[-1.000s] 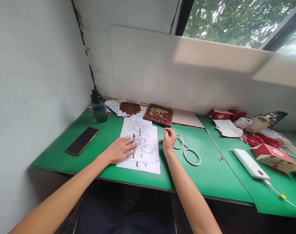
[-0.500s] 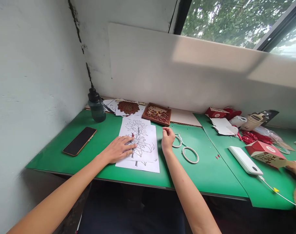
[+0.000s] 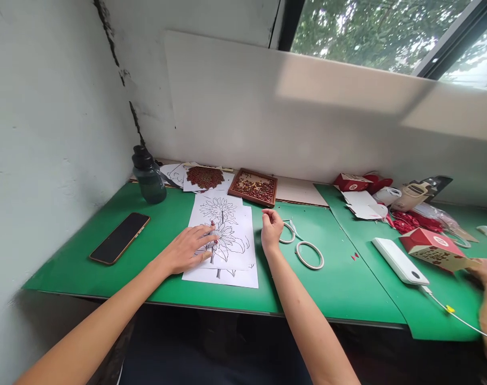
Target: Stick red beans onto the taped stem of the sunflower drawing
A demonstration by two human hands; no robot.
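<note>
My left hand (image 3: 189,247) lies with fingers spread on a white paper sheet (image 3: 230,263) printed with line-drawn sunflowers. Small dark red spots show by its fingertips, over the lower flower's centre; what they are I cannot make out. Another sheet (image 3: 235,279) sticks out underneath, towards the table's front edge. Just right of the paper, my right hand (image 3: 272,227) is closed, its fingers curled and pressed together; anything inside is hidden. Behind the sheets stands a shallow wooden tray (image 3: 231,188) of reddish-brown seed-like pieces. A paper covered with similar pieces (image 3: 205,177) lies to its left.
A phone (image 3: 120,238) and a dark bottle (image 3: 148,176) are on the left. Coiled white cable (image 3: 309,255) lies beside my right hand. Farther right are a white power bank (image 3: 399,261), a red box (image 3: 431,243) and another person's hand (image 3: 486,272).
The view has shifted slightly, moving the scene left. My left fingers have drawn back a little, showing more of the lower flower's centre. My right hand stays closed.
</note>
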